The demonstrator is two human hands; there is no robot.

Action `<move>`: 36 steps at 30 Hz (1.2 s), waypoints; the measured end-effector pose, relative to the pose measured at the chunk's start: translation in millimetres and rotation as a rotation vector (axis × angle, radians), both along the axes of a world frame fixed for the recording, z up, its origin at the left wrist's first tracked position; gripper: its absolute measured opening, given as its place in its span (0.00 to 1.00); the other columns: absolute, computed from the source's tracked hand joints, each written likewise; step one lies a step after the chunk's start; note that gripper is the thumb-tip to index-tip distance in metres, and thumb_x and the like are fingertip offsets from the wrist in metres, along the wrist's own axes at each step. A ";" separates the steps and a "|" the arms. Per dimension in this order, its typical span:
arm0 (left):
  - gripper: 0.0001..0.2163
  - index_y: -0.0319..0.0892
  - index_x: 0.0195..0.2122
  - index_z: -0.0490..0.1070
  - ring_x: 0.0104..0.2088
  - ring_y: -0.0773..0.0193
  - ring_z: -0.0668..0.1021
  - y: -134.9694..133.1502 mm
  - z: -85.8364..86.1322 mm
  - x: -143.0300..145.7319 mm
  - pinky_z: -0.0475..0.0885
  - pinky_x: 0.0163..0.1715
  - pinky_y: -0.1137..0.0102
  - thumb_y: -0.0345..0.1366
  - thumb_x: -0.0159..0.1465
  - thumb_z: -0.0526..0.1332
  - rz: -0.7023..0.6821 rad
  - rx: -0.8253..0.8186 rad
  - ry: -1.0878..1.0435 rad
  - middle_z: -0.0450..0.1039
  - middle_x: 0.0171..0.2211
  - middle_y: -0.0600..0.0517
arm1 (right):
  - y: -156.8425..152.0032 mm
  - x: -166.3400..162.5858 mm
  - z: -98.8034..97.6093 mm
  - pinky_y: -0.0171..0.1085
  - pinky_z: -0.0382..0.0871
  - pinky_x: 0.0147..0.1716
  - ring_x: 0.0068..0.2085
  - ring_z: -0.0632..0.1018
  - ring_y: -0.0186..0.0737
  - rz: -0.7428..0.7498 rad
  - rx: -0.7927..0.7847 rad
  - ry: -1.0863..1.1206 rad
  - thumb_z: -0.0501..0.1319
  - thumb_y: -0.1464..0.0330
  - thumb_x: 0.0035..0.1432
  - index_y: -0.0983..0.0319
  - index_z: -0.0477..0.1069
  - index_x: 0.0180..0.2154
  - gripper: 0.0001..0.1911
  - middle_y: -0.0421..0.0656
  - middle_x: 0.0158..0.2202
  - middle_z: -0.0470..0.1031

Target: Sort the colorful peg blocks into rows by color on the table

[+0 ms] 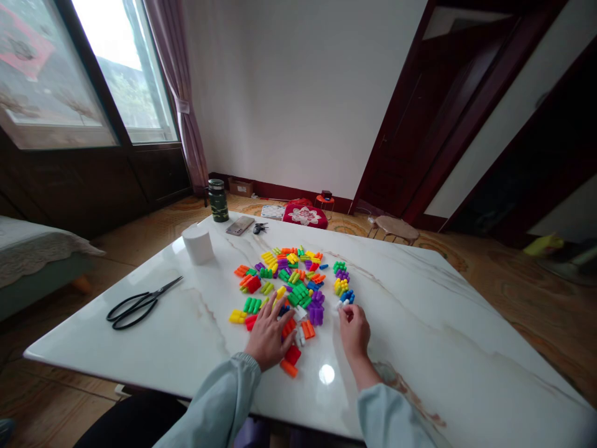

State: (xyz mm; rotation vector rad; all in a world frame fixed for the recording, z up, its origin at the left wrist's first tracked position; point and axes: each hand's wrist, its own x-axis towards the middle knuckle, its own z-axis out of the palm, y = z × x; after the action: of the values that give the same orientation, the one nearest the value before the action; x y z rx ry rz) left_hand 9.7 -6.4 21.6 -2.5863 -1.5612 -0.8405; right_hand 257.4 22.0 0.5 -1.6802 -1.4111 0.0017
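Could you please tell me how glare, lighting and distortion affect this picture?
Head view: the window is washed out; head view: a round glare spot shines on the tabletop, between the left hand and right hand; head view: the door leans, probably from wide-angle distortion or camera tilt; head view: the far right is dim.

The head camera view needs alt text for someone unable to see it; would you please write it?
A person's left hand is spread over a cluster of colorful blocks on a white marbled table, while the right hand pinches a white block at the near end of a multicolored row. Scissors, a white cylinder, a camouflage bottle, a phone and keys sit nearby.
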 end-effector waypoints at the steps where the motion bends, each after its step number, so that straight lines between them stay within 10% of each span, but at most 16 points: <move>1: 0.19 0.49 0.56 0.70 0.68 0.42 0.52 -0.2 0.1 0.2 0.59 0.63 0.45 0.41 0.63 0.58 -0.001 -0.001 -0.003 0.53 0.68 0.50 | -3.3 -10.3 6.2 0.37 0.66 0.33 0.30 0.72 0.39 0.090 0.011 -0.027 0.53 0.59 0.61 0.60 0.68 0.29 0.14 0.44 0.30 0.72; 6: 0.20 0.46 0.57 0.69 0.69 0.41 0.50 0.0 -1.6 0.5 0.58 0.63 0.45 0.41 0.63 0.58 -0.004 -0.001 -0.008 0.54 0.67 0.46 | -9.4 -63.2 43.2 0.38 0.64 0.46 0.48 0.72 0.42 0.545 -0.193 -0.369 0.57 0.75 0.58 0.56 0.76 0.41 0.13 0.43 0.42 0.77; 13: 0.27 0.45 0.63 0.62 0.69 0.42 0.51 2.0 -5.0 -0.1 0.57 0.63 0.46 0.39 0.62 0.59 -0.001 -0.009 -0.020 0.54 0.66 0.43 | 5.4 -94.1 70.5 0.44 0.61 0.49 0.49 0.74 0.46 0.418 -0.533 -0.624 0.60 0.71 0.58 0.56 0.76 0.46 0.14 0.46 0.46 0.77; 22: 0.30 0.45 0.66 0.57 0.67 0.45 0.58 2.9 -8.7 -0.9 0.57 0.63 0.47 0.39 0.61 0.59 -0.008 -0.026 -0.011 0.54 0.67 0.41 | 19.9 -106.4 56.8 0.37 0.67 0.38 0.38 0.77 0.42 0.311 -0.513 -0.521 0.61 0.75 0.51 0.59 0.77 0.39 0.13 0.48 0.39 0.78; 29: 0.30 0.40 0.66 0.54 0.66 0.47 0.59 4.2 -16.2 -1.2 0.57 0.64 0.49 0.44 0.64 0.57 0.020 -0.018 0.004 0.56 0.66 0.38 | 1.7 -64.4 61.4 0.34 0.68 0.36 0.35 0.75 0.39 0.315 -0.155 -0.059 0.61 0.67 0.55 0.60 0.76 0.35 0.07 0.44 0.35 0.75; 36: 0.27 0.41 0.64 0.59 0.65 0.46 0.61 5.4 -17.4 -1.3 0.58 0.63 0.49 0.47 0.65 0.55 0.024 0.015 0.019 0.59 0.64 0.38 | -30.0 40.9 33.2 0.34 0.61 0.29 0.30 0.71 0.36 -0.163 -0.121 -0.208 0.57 0.71 0.54 0.58 0.77 0.42 0.15 0.42 0.36 0.71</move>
State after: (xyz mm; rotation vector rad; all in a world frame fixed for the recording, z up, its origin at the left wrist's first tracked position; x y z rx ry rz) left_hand 8.4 -1.0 4.2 -2.5522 -1.5711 -0.8202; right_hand 298.3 -8.1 33.7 -1.9375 -1.4447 -0.1882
